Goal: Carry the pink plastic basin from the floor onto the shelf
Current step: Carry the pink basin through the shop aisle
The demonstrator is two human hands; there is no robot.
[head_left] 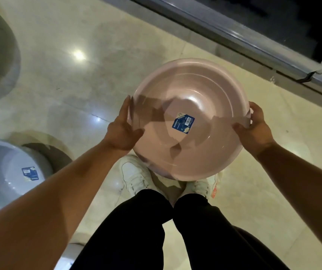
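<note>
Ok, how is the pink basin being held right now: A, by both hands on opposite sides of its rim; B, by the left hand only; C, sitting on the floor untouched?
A: the left hand and the right hand each hold the rim of the pink basin, one on either side.

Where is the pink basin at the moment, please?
The pink basin is centre-right in the head view, held between left hand and right hand over the shoes.
</note>
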